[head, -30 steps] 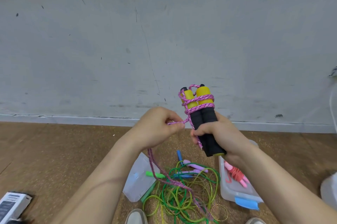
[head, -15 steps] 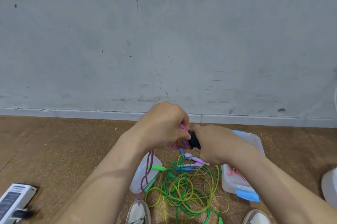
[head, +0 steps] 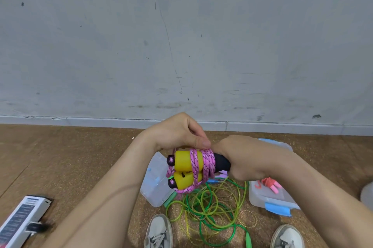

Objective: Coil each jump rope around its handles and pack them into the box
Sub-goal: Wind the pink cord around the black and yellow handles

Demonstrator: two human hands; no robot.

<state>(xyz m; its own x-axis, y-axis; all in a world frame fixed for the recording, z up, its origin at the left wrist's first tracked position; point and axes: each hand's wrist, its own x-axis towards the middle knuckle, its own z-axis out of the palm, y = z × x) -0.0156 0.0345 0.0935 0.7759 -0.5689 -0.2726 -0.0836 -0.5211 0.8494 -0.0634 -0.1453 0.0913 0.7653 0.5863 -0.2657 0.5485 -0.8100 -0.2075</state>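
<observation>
The person is holding the two handles (head: 182, 171) level above the floor (head: 80, 167), yellow ends pointing left. The right hand (head: 248, 159) is gripping their black ends in a closed fist. The pink rope (head: 206, 164) is lying in several turns around the middle of the pair. One looser loop is crossing the yellow foam, and a short end is dangling below.

The left hand (head: 179, 132) is arching over the coils with its fingers (head: 196, 131) curled and the thumb pressing down on the top turns. Whether the hidden fingertips are pinching the free strand cannot be told.

This looks like the closing part of the wrap. To do it well:
- The right hand should be clamping both handles together so they are not splaying.
- The left hand should be pulling each turn snug against the last one.
- The slack loop over the yellow part probably needs tightening, or it may slide off the end.
- The dangling end should be tucked under a tight turn before the left hand lets go.

The box (head: 271, 200) is sitting open on the floor, down to the right, with a red rope (head: 269, 183) already inside. Its lid (head: 155, 185) is lying under the handles. The green and yellow ropes (head: 212, 207) are waiting loose between them.
</observation>
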